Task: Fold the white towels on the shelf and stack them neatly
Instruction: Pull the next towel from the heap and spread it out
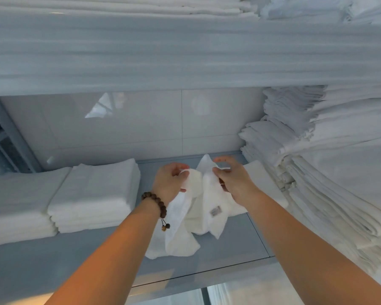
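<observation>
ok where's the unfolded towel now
Head view: the unfolded towel lies on the shelf, gripped by the left hand and right hand, between a folded stack left and a tall linen pile right.

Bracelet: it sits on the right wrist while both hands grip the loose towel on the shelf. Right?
No: the head view shows the bracelet on the left wrist. The left hand and right hand do grip the towel on the shelf.

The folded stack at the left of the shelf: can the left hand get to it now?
Probably yes. The folded stack lies close beside the left hand on the same shelf, with only bare board between. But that hand grips the loose towel, so it must let go first.
</observation>
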The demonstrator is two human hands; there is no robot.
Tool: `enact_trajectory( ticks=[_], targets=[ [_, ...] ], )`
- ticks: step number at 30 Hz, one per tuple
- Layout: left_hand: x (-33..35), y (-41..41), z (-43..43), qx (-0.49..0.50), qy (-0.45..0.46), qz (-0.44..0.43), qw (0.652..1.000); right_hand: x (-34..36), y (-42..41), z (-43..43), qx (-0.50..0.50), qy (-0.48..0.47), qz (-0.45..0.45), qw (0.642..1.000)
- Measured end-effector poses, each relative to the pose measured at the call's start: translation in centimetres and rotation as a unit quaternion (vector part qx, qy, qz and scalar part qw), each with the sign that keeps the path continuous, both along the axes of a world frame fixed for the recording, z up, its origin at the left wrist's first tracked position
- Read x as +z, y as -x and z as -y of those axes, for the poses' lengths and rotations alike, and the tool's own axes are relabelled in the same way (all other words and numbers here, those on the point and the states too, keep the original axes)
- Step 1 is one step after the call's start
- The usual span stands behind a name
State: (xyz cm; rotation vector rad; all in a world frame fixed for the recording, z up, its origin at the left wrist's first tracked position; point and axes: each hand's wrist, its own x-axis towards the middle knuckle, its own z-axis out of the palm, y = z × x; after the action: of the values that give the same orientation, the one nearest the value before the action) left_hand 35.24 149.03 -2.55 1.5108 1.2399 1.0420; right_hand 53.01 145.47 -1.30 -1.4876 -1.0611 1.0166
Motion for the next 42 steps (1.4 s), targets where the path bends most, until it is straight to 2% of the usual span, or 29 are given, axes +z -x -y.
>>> enact_trajectory(
  ticks=[2,4,9,13,15,20,24,28,31,34,37,38,40,42],
  targets=[
    [0.1,-0.4,0.5,-0.011,-0.027,0.012,1.0,0.1,0.6,0.2,0.06,0.014,-0.093,0.994],
    [0.1,-0.4,1.0,-0.011,-0.067,-0.027,0.997,0.1,0.8,0.3,0.101,0.024,-0.143,0.984],
    [0.0,0.0,1.7,-0.029,-0.129,-0.1,0.986,-0.5,1.5,0.3,0.14,0.003,-0.144,0.98],
    [-0.1,0.4,2.3,-0.032,-0.166,-0.131,0.977,-0.5,2.7,0.1,0.1,-0.023,-0.074,0.992],
    [-0.4,0.8,2.4,-0.012,-0.157,-0.139,0.978,-0.5,3.3,-0.1,0.061,-0.028,-0.074,0.995],
    [-1.6,1.3,3.1,-0.007,-0.134,-0.179,0.975,-1.0,4.2,-0.6,-0.03,0.004,-0.17,0.985],
    [-2.4,1.6,2.9,0.006,-0.156,-0.226,0.961,-1.3,4.5,-0.7,-0.033,0.014,-0.236,0.971],
    [-3.0,2.4,2.6,0.002,-0.148,-0.168,0.975,-1.3,4.1,-0.9,-0.001,0.008,-0.291,0.957],
    [-3.1,2.4,2.6,-0.015,-0.144,-0.165,0.976,-1.5,3.9,-0.9,0.008,0.008,-0.286,0.958],
    [-3.1,2.4,2.9,-0.012,-0.159,-0.154,0.975,-1.7,3.5,-0.9,0.041,-0.02,-0.165,0.985],
    [-2.7,2.8,2.9,-0.025,-0.16,-0.167,0.973,-1.8,2.6,-0.9,0.098,-0.051,0.081,0.991],
    [-2.5,3.0,3.0,-0.035,-0.159,-0.182,0.97,-1.8,2.3,-0.9,0.11,-0.07,0.193,0.973],
    [-2.0,3.4,3.1,-0.056,-0.164,-0.214,0.961,-2.1,1.9,-1.1,0.12,-0.122,0.395,0.903],
    [-1.6,4.0,3.3,-0.077,-0.18,-0.245,0.949,-2.1,1.7,-1.0,0.164,-0.166,0.483,0.844]
  ],
)
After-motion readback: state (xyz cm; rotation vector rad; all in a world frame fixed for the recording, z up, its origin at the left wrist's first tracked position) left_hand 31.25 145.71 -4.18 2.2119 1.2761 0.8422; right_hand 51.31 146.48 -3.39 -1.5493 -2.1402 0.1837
